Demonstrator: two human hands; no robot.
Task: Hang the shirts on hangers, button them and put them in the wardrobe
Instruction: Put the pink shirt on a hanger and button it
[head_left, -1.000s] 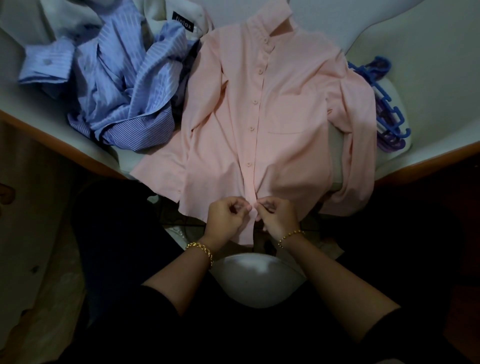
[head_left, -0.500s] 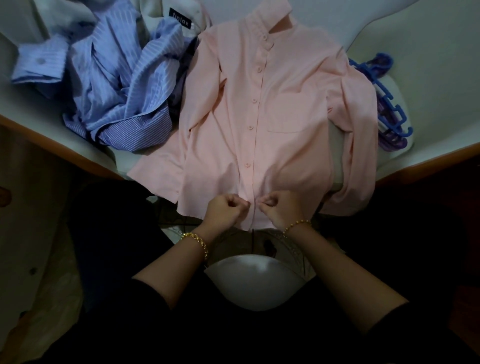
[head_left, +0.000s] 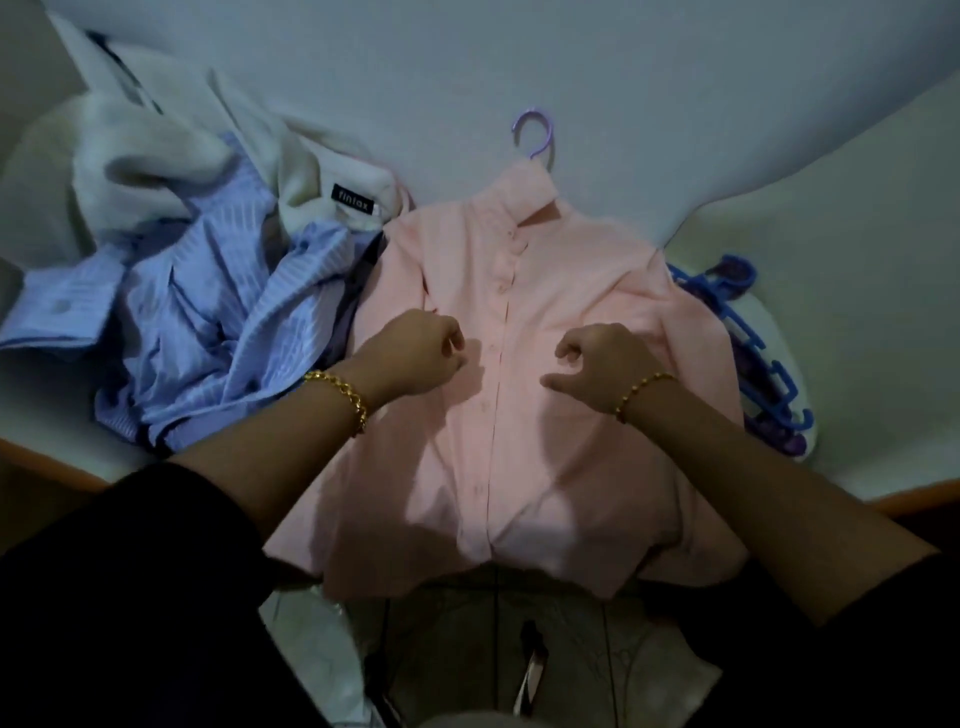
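Two hands, one shirt on the work surface (head_left: 701, 130), listed below.

Item 1, pink shirt (head_left: 524, 467): lies flat and face up, collar at 12 o'clock, hem at 6 o'clock hanging past the near edge. Its placket (head_left: 496, 415) is the long axis, running 12 to 6 straight between your hands. It looks closed along its visible length.

Item 2, hanger hook (head_left: 537, 130): lilac, sticks out of the collar at 12 o'clock, well apart from both sets of fingers.

Item 3, left hand (head_left: 415, 358): at 9 o'clock of the placket, over the chest, back of hand up, fingers curled under to the palm, no cloth seen in them.

Item 4, right hand (head_left: 602, 364): at 3 o'clock of the placket, level with the left, fingers half-bent and slack, thumb pointing in, holding nothing.

Note: the hook lies at 12 o'clock from both hands. Your right hand sits slightly nearer its line, so it is probably the better hand to lift the hanger.

Also present: striped blue shirt (head_left: 218, 332) and white garment (head_left: 171, 156) at 10 o'clock, and spare hangers (head_left: 748, 343) at 3 o'clock.
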